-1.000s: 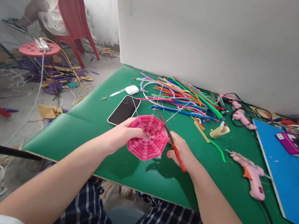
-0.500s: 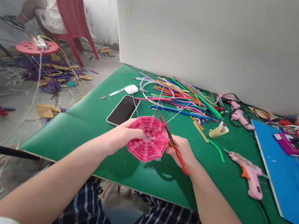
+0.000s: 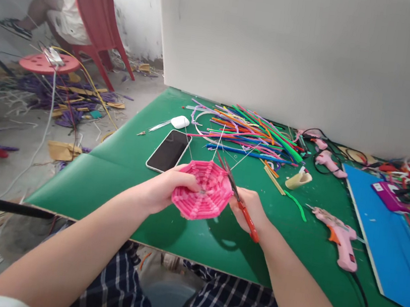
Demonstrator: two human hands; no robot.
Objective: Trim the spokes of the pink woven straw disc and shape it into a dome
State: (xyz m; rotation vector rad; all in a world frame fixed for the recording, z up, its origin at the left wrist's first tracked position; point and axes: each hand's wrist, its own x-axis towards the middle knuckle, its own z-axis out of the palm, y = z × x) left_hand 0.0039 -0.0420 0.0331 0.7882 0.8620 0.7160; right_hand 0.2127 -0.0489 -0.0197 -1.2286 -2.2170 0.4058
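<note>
My left hand (image 3: 164, 188) grips a pink woven web-shaped disc (image 3: 203, 190) by its left edge, thumb on top, holding it above the green table (image 3: 120, 162). Thin wire spokes stick up from the disc's far side. My right hand (image 3: 252, 208) is closed round the red handles of a pair of scissors (image 3: 239, 199), whose dark blades lie along the disc's right rim and point up and away.
A phone (image 3: 169, 150) and a white earbud case (image 3: 180, 121) lie behind the disc. Several coloured straws (image 3: 253, 132) are piled at the back. Two pink glue guns (image 3: 336, 235) (image 3: 328, 160), a blue board (image 3: 384, 234) and a white wall panel (image 3: 299, 50) stand right and behind. A person sits on a red chair (image 3: 96, 21) at left.
The disc has tilted flatter, its far edge tipping away, and the scissors with my right hand have shifted slightly closer to its right rim.
</note>
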